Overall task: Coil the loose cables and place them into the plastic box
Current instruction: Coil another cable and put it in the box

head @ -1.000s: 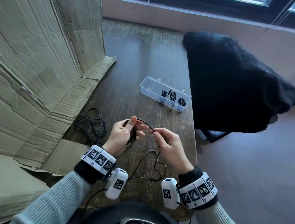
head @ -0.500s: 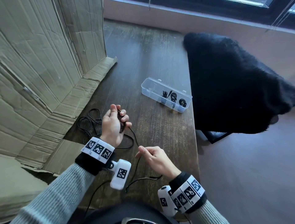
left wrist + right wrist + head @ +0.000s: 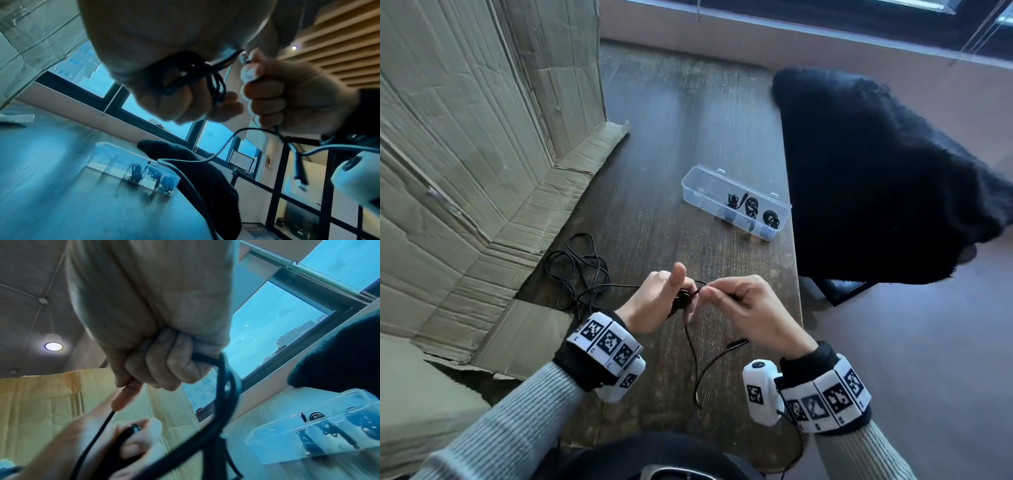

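Observation:
My left hand point(image 3: 664, 298) grips a small coil of black cable point(image 3: 681, 298) above the table's near half; the coil shows wound round its fingers in the left wrist view point(image 3: 195, 78). My right hand point(image 3: 736, 305) pinches the same cable just right of the coil, and the loose tail point(image 3: 698, 359) hangs down to a plug point(image 3: 736, 342). A second loose black cable point(image 3: 578, 267) lies tangled on the table at the left. The clear plastic box point(image 3: 698, 181) stands open further back, with coiled black cables point(image 3: 751, 207) in its right half.
Flattened cardboard point(image 3: 465, 154) leans along the table's left side and overlaps it. A black furry cover on a chair point(image 3: 876, 178) stands beyond the table's right edge point(image 3: 796, 274). The wooden table point(image 3: 671, 120) runs back to the window wall.
My right hand has come up from near the table's front edge to meet the left hand. The left hand has shifted right, and the hanging tail has grown shorter.

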Tool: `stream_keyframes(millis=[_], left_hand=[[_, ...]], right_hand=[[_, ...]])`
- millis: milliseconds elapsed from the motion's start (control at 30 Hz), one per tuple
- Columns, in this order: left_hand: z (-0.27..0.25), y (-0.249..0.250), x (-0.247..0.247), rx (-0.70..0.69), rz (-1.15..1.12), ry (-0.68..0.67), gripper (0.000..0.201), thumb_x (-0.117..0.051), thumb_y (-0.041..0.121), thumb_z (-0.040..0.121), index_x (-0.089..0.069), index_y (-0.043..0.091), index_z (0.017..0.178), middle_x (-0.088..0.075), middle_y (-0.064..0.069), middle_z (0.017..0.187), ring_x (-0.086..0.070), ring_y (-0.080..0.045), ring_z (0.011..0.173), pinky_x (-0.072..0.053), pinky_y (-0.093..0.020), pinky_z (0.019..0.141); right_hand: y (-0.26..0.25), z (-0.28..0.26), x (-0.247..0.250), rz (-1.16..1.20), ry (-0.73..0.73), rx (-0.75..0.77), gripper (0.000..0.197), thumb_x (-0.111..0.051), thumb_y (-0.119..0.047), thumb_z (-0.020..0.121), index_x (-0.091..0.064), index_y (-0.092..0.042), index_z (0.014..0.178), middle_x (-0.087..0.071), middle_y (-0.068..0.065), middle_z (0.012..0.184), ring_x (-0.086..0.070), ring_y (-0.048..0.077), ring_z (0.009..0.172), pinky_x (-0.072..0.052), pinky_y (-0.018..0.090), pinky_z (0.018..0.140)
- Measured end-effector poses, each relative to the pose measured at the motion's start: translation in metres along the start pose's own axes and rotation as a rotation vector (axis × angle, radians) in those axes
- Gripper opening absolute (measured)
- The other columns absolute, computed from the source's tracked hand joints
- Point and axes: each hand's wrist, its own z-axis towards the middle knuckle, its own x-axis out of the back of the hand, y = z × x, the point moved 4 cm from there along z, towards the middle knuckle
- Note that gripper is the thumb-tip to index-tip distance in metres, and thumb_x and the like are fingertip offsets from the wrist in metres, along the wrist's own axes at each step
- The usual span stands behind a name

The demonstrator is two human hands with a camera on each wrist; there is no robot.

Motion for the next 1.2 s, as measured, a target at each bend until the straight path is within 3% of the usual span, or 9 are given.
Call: stream_keyframes(millis=[100, 200, 367, 467, 600, 767, 933, 1067, 1200], left_hand=[[-0.007, 0.01, -0.008, 0.002, 0.042, -0.244, 0.045, -0.065, 0.056, 0.081, -0.065, 0.012, 0.071, -0.064, 0.0, 0.065, -0.056, -0.014, 0.061, -0.046, -0.032, 0.062], [-0.009, 0.015, -0.009, -0.021, 0.048, -0.261, 0.013, -0.071, 0.019, 0.086, -0.069, 0.007, 0.089, -0.069, 0.001, 0.072, -0.06, -0.004, 0.062, -0.046, -0.018, 0.062], [-0.006, 0.01, 0.016, -0.019, -0.459, 0.08, 0.029, -0.06, 0.031, 0.091, -0.065, 0.004, 0.083, -0.065, -0.013, 0.066, -0.041, -0.011, 0.039, -0.034, -0.019, 0.04], [-0.004, 0.01, 0.024, -0.051, -0.508, 0.267, 0.024, -0.056, 0.029, 0.092, -0.064, 0.013, 0.077, -0.067, -0.013, 0.069, -0.038, -0.014, 0.038, -0.031, -0.017, 0.038], [-0.002, 0.016, 0.047, -0.126, -0.657, 0.433, 0.026, -0.053, 0.031, 0.09, -0.059, 0.009, 0.077, -0.061, -0.008, 0.066, -0.034, -0.01, 0.038, -0.03, -0.017, 0.039], [-0.009, 0.017, 0.099, -0.137, -0.637, 0.809, 0.028, -0.044, 0.026, 0.1, -0.052, 0.014, 0.077, -0.056, 0.001, 0.064, -0.034, -0.009, 0.042, -0.023, -0.02, 0.041], [-0.017, 0.016, 0.137, -0.141, -0.539, 0.981, 0.033, -0.042, 0.024, 0.102, -0.051, 0.019, 0.071, -0.056, 0.005, 0.061, -0.033, -0.008, 0.042, -0.016, -0.029, 0.043], [-0.014, 0.022, 0.124, -0.123, -0.292, 0.848, 0.031, -0.044, 0.019, 0.102, -0.054, 0.011, 0.074, -0.061, 0.004, 0.062, -0.038, -0.012, 0.043, -0.028, -0.022, 0.039], [-0.007, 0.036, 0.091, -0.133, -0.132, 0.559, 0.026, -0.049, 0.019, 0.097, -0.061, -0.001, 0.085, -0.07, -0.005, 0.069, -0.043, -0.01, 0.042, -0.035, -0.017, 0.04]], right_hand=[[0.009, 0.001, 0.006, 0.099, 0.105, -0.022, 0.016, -0.063, -0.025, 0.092, -0.077, -0.018, 0.089, -0.069, 0.006, 0.069, -0.052, 0.018, 0.054, -0.043, 0.038, 0.052], [0.017, 0.0, 0.009, 0.212, 0.218, -0.062, 0.01, -0.069, -0.02, 0.087, -0.076, -0.015, 0.081, -0.062, -0.005, 0.058, -0.045, 0.004, 0.051, -0.036, 0.02, 0.048], [0.048, 0.0, 0.012, 0.157, 0.26, -0.143, 0.012, -0.075, -0.018, 0.083, -0.071, -0.014, 0.072, -0.056, -0.011, 0.055, -0.045, 0.004, 0.053, -0.039, 0.021, 0.053], [0.068, 0.001, 0.007, -0.102, 0.24, -0.136, 0.009, -0.076, -0.016, 0.081, -0.069, -0.017, 0.075, -0.051, -0.017, 0.055, -0.046, 0.001, 0.055, -0.041, 0.019, 0.059], [0.112, -0.005, -0.003, -0.703, -0.004, -0.348, 0.019, -0.059, -0.02, 0.089, -0.072, -0.034, 0.09, -0.047, -0.014, 0.087, -0.052, 0.014, 0.1, -0.035, 0.034, 0.087], [0.159, -0.029, 0.008, -0.873, -0.034, -0.599, 0.024, -0.052, -0.024, 0.093, -0.066, -0.037, 0.108, -0.051, -0.005, 0.116, -0.041, 0.02, 0.116, -0.034, 0.041, 0.094], [0.183, -0.049, 0.033, -0.717, 0.004, -0.835, 0.078, -0.064, -0.049, 0.086, -0.02, -0.034, 0.149, -0.036, 0.015, 0.139, -0.037, 0.032, 0.129, -0.035, 0.052, 0.104], [0.151, -0.032, 0.036, -0.562, 0.034, -0.596, 0.083, -0.073, -0.04, 0.081, -0.024, -0.043, 0.148, -0.019, 0.015, 0.153, -0.022, 0.03, 0.143, -0.029, 0.051, 0.114], [0.095, -0.007, 0.032, -0.352, 0.258, -0.223, 0.067, -0.07, -0.028, 0.085, -0.038, -0.032, 0.145, -0.024, 0.004, 0.155, -0.024, 0.018, 0.144, -0.027, 0.039, 0.116]])
